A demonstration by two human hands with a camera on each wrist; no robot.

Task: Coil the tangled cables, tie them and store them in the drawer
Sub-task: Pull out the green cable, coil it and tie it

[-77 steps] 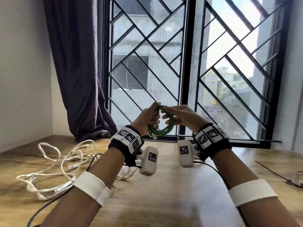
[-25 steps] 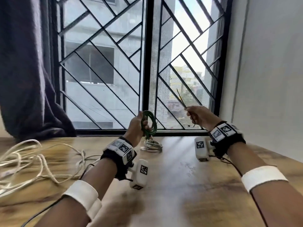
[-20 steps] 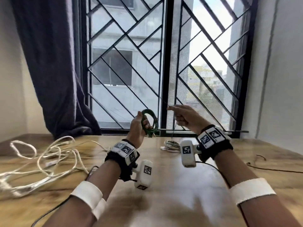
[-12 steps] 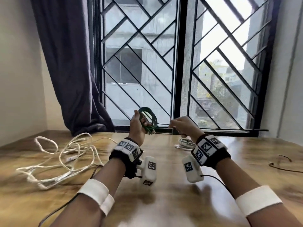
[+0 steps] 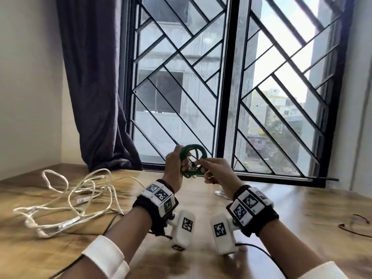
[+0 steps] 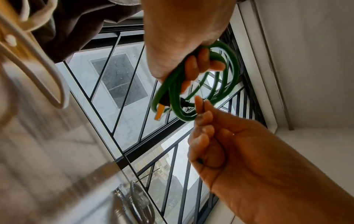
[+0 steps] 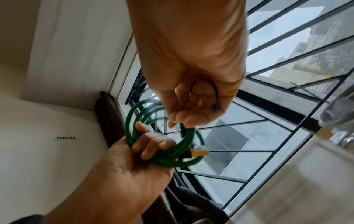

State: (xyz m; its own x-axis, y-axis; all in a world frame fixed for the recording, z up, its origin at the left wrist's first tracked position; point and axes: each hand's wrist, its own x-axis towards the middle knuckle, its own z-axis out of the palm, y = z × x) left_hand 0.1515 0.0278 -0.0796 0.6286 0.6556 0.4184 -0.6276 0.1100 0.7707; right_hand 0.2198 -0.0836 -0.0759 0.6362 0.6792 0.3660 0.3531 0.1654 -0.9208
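Observation:
My left hand [image 5: 174, 168] holds a coiled green cable [image 5: 190, 174] upright above the wooden table [image 5: 201, 264], fingers curled through the loops. In the left wrist view the green cable [image 6: 232, 78] shows an orange plug [image 6: 160, 112] hanging from its lower side. My right hand [image 5: 213, 170] meets the coil's lower right edge. It pinches a thin dark tie [image 7: 214, 91] that curves across its palm, with the fingertips against the green cable [image 7: 130, 121]. A tangled white cable [image 5: 80, 196] lies loose on the table at the left.
A small grey coiled bundle [image 5: 220, 193] lies on the table behind my right wrist. Thin dark wires [image 5: 354, 226] lie at the far right. A dark curtain [image 5: 96, 87] hangs at the back left, beside a barred window [image 5: 229, 87].
My right hand let go of the coil, raised the thin tie off to the right, then brought it back against the coil. The left hand kept holding the coil.

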